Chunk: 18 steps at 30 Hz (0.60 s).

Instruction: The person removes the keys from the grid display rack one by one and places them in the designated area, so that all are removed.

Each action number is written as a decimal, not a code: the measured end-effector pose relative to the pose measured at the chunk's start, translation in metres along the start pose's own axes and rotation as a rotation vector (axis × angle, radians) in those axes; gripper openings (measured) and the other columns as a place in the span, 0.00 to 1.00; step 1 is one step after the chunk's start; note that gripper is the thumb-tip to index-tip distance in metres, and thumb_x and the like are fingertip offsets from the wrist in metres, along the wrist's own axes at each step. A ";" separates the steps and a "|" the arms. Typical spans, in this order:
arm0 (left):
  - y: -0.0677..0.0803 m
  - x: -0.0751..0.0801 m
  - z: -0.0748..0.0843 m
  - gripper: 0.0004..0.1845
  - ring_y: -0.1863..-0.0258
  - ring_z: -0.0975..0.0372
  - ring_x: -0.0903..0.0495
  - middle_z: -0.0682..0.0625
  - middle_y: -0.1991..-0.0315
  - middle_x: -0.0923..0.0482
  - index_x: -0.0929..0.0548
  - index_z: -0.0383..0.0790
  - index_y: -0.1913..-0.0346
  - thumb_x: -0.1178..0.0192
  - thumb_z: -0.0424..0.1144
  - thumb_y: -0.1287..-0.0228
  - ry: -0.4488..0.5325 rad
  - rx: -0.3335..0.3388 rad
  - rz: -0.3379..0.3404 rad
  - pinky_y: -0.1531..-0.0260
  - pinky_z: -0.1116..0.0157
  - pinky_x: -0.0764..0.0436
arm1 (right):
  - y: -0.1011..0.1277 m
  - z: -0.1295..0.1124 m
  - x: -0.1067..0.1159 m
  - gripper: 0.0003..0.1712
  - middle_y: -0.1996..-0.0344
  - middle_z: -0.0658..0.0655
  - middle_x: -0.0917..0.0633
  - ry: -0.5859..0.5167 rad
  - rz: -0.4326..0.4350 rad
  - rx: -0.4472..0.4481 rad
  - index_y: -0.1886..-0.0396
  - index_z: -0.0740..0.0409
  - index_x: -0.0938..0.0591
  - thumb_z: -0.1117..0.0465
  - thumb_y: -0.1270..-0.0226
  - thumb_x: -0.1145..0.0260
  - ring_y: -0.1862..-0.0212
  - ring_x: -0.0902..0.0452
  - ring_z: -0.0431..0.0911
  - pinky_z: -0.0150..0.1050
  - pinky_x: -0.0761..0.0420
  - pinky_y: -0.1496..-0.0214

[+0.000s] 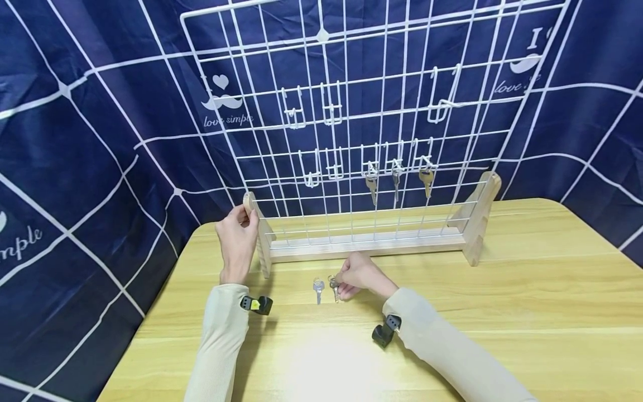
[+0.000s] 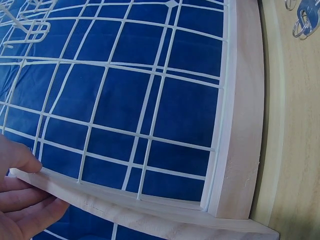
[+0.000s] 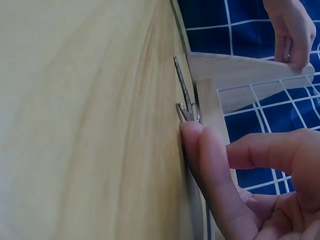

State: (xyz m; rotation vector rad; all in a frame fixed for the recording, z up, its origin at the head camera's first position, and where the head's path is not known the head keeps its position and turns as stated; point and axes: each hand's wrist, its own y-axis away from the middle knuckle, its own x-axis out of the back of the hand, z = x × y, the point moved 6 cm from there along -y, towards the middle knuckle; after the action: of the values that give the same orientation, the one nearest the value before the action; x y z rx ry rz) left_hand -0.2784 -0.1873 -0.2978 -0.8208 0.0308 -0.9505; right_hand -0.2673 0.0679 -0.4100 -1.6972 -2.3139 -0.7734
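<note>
A white wire grid rack [image 1: 351, 111] stands in a wooden stand [image 1: 366, 245] on a light wooden table [image 1: 527, 290]. My left hand [image 1: 237, 234] grips the top of the stand's left upright [image 2: 125, 210], thumb and fingers around its edge. Two keys lie on the table in front of the rack. My right hand [image 1: 351, 278] has curled fingertips [image 3: 192, 135] on the right key [image 1: 335, 288], at its ring [image 3: 186, 112]. The other key [image 1: 318, 288] lies loose just left of it. Three keys [image 1: 396, 181] hang from hooks on the grid's lower row.
Several bare white hooks [image 1: 326, 111] stick out of the grid in two rows. A dark blue cloth with white lines [image 1: 100, 139] hangs behind and beside the table. The table's left edge [image 1: 150, 312] is near my left forearm.
</note>
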 end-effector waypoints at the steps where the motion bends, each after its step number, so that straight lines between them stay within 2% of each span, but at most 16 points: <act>1: 0.000 0.000 0.000 0.11 0.61 0.40 0.09 0.28 0.60 0.11 0.13 0.16 0.51 0.38 0.24 0.28 0.001 0.002 -0.001 0.56 0.45 0.10 | 0.000 0.000 -0.001 0.09 0.78 0.63 0.12 0.000 -0.001 0.001 0.71 0.70 0.16 0.75 0.28 0.31 0.83 0.18 0.40 0.33 0.12 0.74; 9: 0.000 -0.001 -0.001 0.11 0.61 0.40 0.09 0.28 0.59 0.11 0.13 0.16 0.50 0.37 0.24 0.28 0.004 0.008 -0.006 0.55 0.45 0.10 | 0.000 0.002 -0.003 0.07 0.78 0.64 0.12 -0.039 -0.006 -0.002 0.69 0.73 0.16 0.76 0.28 0.33 0.83 0.17 0.41 0.34 0.11 0.72; 14: 0.000 -0.001 -0.001 0.11 0.62 0.40 0.09 0.28 0.60 0.11 0.13 0.17 0.51 0.37 0.24 0.28 0.006 0.003 -0.005 0.56 0.45 0.10 | 0.006 0.001 -0.001 0.09 0.77 0.65 0.12 -0.016 -0.012 0.007 0.71 0.73 0.16 0.78 0.28 0.36 0.82 0.16 0.42 0.34 0.11 0.72; 18: 0.000 0.000 -0.001 0.11 0.62 0.41 0.08 0.28 0.59 0.11 0.13 0.17 0.50 0.38 0.24 0.28 0.007 0.005 -0.010 0.56 0.45 0.10 | 0.013 0.001 -0.002 0.07 0.76 0.65 0.12 0.006 -0.047 -0.003 0.68 0.73 0.16 0.78 0.28 0.37 0.80 0.14 0.43 0.35 0.11 0.70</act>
State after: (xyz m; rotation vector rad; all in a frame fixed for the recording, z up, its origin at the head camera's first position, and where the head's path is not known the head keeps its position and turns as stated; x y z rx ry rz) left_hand -0.2786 -0.1875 -0.2984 -0.8131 0.0303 -0.9630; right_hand -0.2546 0.0698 -0.4077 -1.6448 -2.3574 -0.7895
